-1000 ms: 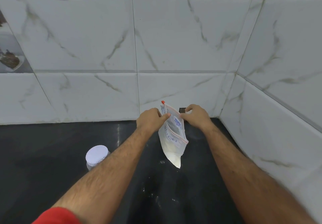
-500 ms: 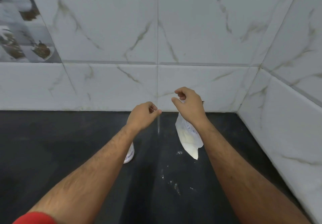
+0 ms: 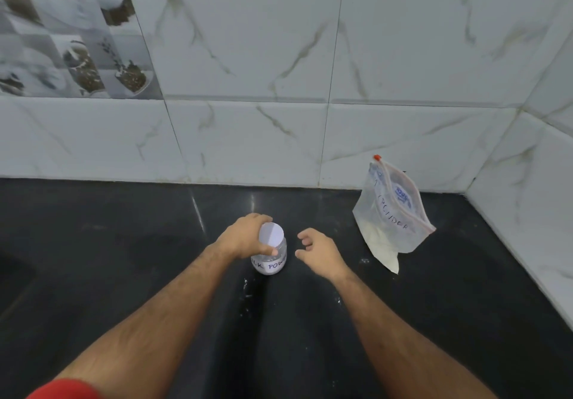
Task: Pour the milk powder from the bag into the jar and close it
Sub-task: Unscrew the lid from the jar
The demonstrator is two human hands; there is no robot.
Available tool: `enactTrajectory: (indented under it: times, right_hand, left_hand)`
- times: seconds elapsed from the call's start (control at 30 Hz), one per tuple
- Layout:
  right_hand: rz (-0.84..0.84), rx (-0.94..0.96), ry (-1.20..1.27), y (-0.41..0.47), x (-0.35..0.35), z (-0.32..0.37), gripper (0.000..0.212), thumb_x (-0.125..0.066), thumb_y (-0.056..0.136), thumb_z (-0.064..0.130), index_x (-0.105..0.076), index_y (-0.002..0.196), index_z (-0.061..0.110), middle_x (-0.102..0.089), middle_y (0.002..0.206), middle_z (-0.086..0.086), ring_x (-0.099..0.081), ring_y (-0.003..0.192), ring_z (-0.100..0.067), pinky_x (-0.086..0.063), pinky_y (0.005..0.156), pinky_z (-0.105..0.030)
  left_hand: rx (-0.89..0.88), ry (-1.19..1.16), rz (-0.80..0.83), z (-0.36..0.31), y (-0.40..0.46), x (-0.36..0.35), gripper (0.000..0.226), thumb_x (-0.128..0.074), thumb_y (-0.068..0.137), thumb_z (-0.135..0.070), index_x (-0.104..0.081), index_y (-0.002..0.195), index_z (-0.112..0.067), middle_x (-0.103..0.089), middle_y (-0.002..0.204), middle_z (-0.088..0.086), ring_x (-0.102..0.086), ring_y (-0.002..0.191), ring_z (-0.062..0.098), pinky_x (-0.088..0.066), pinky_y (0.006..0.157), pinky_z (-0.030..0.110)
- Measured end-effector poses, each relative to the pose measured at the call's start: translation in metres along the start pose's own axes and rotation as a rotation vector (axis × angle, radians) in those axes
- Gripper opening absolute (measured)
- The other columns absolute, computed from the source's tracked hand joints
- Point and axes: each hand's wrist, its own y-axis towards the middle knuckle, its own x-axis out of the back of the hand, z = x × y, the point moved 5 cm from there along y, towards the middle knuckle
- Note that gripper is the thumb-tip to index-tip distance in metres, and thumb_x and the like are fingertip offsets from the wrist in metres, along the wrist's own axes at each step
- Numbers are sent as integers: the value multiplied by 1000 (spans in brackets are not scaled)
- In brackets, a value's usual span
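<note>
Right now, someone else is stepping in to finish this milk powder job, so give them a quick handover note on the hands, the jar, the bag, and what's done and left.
Left hand: grips the jar round its white lid, jar upright on the black counter.
Right hand: holds nothing, fingers loosely curled, just right of the jar and apart from it.
Bag: stands against the back wall near the right corner, no hand on it, powder in its lower part; I cannot tell if its zip is open.
Done: nothing poured as far as the view shows; the lid is on the jar.
Left: take off the lid, pour the powder in, close the jar.
</note>
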Motion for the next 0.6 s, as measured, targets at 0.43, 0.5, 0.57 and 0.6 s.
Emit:
enactTrajectory:
  times: [0.43,0.5,0.57,0.6]
  right_hand:
    - [54,-224,741,-26,-32,-17,67,-74,90,36,-42,146,20,-59,133,-2,-60,121,-21,-55,95,-46]
    - [79,-284,926,-30,-34,-22,66,-66,87,57,-47,141,24,-63,134,-2,-63,120,-24,-53,97,-54]
    - [148,-303,1074,-33,-38,-20,75,-56,78,74,-53,138,30,-63,136,-4,-60,125,-29,-52,98,-58]
    - [174,-299,1155,-34,-41,-18,78,-52,75,78,-53,138,31,-62,137,-6,-57,128,-32,-51,98,-58]
  left_hand:
    - [-78,-330,-29,-1,4,-2,90,-85,68,-37,-42,146,-23,-54,140,2,-54,124,19,-45,104,34]
    - [-48,-542,19,-4,6,0,86,-85,71,-33,-43,145,-22,-58,131,2,-59,114,17,-47,101,34]
    - [-29,-714,74,-9,5,1,82,-83,76,-31,-42,146,-21,-63,120,-1,-62,107,11,-46,95,30]
    - [-28,-770,97,-12,3,2,80,-82,78,-30,-41,146,-20,-65,118,-2,-62,106,9,-45,91,29]
